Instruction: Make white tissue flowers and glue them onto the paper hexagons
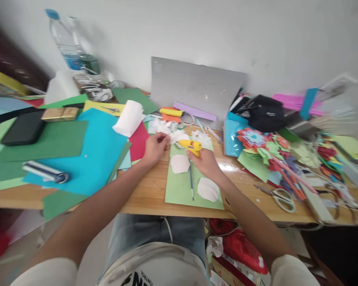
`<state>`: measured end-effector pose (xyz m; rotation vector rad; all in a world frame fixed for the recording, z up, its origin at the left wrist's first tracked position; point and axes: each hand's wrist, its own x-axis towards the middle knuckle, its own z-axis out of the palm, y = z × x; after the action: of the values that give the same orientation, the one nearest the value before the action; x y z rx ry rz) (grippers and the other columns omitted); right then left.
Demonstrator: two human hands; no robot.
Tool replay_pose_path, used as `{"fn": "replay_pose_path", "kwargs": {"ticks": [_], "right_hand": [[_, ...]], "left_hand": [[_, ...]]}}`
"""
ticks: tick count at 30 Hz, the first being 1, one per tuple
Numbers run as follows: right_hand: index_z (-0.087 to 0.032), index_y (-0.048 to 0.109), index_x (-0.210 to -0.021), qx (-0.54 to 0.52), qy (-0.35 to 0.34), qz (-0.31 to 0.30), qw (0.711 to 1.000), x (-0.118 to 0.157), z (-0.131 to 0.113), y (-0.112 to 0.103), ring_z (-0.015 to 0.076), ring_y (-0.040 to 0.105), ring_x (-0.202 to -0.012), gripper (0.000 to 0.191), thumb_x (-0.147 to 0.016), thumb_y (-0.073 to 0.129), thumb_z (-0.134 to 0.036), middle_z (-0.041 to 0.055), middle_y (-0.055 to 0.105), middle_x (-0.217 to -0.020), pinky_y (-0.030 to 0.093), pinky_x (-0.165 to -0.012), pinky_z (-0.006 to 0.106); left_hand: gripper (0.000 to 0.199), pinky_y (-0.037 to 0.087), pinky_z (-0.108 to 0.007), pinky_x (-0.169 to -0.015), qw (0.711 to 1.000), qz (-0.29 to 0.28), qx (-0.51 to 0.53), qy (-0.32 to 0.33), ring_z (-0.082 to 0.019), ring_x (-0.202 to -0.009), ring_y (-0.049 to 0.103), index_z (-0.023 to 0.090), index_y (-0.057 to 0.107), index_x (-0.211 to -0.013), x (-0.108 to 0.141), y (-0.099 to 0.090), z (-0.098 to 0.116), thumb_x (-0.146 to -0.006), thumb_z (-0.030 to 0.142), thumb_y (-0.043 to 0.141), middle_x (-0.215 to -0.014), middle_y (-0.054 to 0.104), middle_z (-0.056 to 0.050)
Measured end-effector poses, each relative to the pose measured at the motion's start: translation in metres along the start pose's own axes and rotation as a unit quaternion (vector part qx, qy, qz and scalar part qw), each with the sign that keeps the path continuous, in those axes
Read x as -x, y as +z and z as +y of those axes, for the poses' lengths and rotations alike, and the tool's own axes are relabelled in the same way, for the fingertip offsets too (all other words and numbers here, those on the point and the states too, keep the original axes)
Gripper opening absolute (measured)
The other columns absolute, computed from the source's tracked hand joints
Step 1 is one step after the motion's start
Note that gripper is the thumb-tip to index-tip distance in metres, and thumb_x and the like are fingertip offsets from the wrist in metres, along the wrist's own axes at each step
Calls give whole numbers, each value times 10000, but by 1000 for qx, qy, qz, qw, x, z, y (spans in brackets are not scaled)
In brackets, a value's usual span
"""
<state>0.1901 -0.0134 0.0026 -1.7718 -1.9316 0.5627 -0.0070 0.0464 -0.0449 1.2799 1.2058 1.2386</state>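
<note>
My right hand [204,161] is wrapped round a yellow glue gun [191,144], its nozzle pointing left. Just left of the nozzle, my left hand [156,149] is closed, fingertips pinched together; what they hold, if anything, is too small to make out. A white paper piece [176,137] lies by the nozzle. Below the hands a light green sheet [179,192] bears a white cut-out [179,164], another white cut-out [208,189] and a thin dark brush [191,180]. Crumpled white paper [164,126] sits behind my left hand.
A white paper roll [129,118] stands left of the hands on coloured sheets. A stapler [46,171] lies on blue paper [92,151]. A grey board [193,85] leans on the wall. Scissors [282,198] and paper flowers [253,138] are on the right; bottles [65,43] stand back left.
</note>
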Motion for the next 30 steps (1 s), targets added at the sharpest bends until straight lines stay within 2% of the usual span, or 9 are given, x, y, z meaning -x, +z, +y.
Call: {"fn": "replay_pose_path", "kwargs": {"ticks": [5, 9, 13, 20, 24, 30], "right_hand": [[-155, 674, -668, 8, 37, 8, 999, 4, 3, -3, 180, 539, -507, 520, -845, 468, -598, 19, 541, -465, 357, -526, 286], [-151, 690, -695, -1, 46, -1, 999, 6, 4, -5, 190, 568, -533, 526, -842, 473, -606, 25, 562, -474, 398, -566, 294], [-157, 669, -682, -12, 58, 10, 998, 8, 4, -5, 192, 570, -542, 506, -847, 479, -596, 21, 551, -467, 379, -543, 280], [-182, 601, -661, -1, 21, 15, 1000, 3, 9, 5, 170, 542, -581, 445, -875, 479, -553, 29, 602, -598, 330, -549, 265], [-180, 572, -652, 7, 17, 11, 1000, 0, 7, 7, 155, 515, -584, 431, -879, 484, -536, 20, 580, -601, 322, -559, 258], [-178, 545, -622, 10, 20, 12, 1000, 0, 6, 7, 138, 475, -560, 435, -870, 487, -531, 3, 525, -566, 297, -547, 259]], "left_hand": [[203, 447, -235, -512, 999, -9, 35, -9, -101, -514, 511, 169, 616, -792, 0, 3, -3, -814, 371, 615, -627, 563, 17], [204, 453, -235, -509, 999, -1, 36, -14, -105, -515, 511, 171, 616, -779, 1, 2, 0, -805, 374, 622, -600, 548, 24], [235, 451, -230, -505, 1000, -9, 19, -4, -106, -509, 512, 171, 627, -785, 0, 0, 1, -800, 405, 644, -587, 549, 21], [259, 449, -236, -521, 999, -19, -25, 14, -116, -515, 539, 180, 640, -792, -3, -1, -5, -811, 438, 645, -595, 561, 18], [249, 441, -239, -533, 998, -22, -48, 19, -121, -526, 551, 181, 646, -801, -2, -1, -3, -823, 428, 629, -597, 575, 16], [243, 445, -235, -519, 999, -15, -27, 9, -118, -523, 541, 176, 644, -781, -2, -1, 2, -805, 418, 647, -601, 577, 11]]}}
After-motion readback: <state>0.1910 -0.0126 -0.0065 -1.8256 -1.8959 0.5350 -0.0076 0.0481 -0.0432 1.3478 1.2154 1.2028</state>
